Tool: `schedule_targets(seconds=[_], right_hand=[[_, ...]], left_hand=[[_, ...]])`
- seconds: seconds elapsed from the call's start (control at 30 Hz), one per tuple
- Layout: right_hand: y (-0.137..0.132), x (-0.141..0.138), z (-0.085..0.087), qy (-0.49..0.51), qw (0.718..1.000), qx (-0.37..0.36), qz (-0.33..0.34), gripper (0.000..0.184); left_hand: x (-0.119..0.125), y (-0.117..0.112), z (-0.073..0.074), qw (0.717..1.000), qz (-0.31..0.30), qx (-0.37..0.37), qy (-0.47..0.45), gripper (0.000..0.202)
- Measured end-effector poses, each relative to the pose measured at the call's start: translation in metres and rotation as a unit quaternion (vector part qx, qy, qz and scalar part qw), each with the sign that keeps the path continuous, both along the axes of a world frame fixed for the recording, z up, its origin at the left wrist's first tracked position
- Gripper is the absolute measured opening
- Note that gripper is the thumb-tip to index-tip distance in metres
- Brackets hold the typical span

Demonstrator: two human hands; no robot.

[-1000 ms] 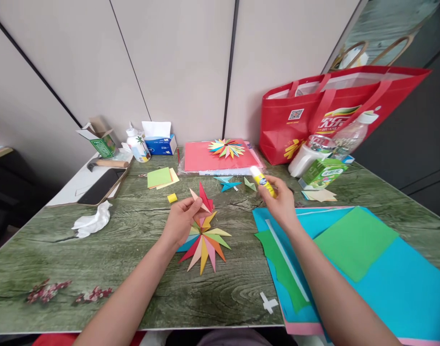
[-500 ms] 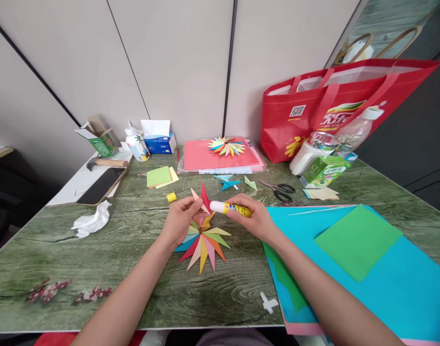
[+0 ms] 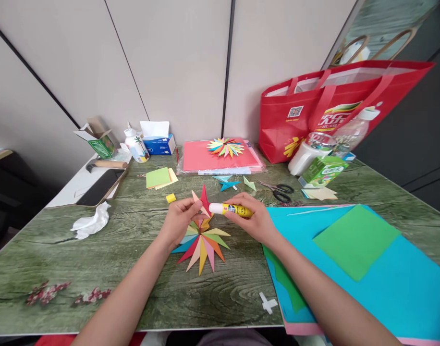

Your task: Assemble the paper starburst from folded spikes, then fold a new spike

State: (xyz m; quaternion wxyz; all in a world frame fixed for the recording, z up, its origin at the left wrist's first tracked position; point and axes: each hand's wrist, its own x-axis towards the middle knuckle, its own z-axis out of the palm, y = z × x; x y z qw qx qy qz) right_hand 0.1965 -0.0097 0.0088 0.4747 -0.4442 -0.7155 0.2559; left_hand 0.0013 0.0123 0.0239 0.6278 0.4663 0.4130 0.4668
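Note:
Between the thumb and fingers of my left hand (image 3: 180,218) is a folded paper piece (image 3: 204,198), part red and part pale pink, with its points upward. My right hand (image 3: 251,216) grips a yellow glue stick (image 3: 236,210) lying sideways, its white tip against or very near the red paper. Below my left hand a multicoloured folded-paper star (image 3: 201,247) rests on the table, its upper left partly hidden by that hand. The yellow glue cap (image 3: 171,198) lies just left of my left hand.
Blue sheets (image 3: 378,302) with a green square (image 3: 359,242) lie at right. Black-handled scissors (image 3: 279,191), small folded pieces (image 3: 227,183) and a second paper star (image 3: 226,147) are farther back. A red bag (image 3: 277,125) stands back right; a crumpled tissue (image 3: 92,221) lies left.
Both hands stay in almost the same place, still holding the folded paper and the glue stick. The whole view has shifted very slightly.

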Motion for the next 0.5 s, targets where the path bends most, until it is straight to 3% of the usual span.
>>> schedule_targets(seconds=[0.5], right_hand=[[-0.0033,-0.0016,0.0027,-0.03,0.999,-0.015,-0.024,0.02]], left_hand=[[0.0004,-0.0018,-0.0064,0.996,-0.004,0.068,0.064,0.015]])
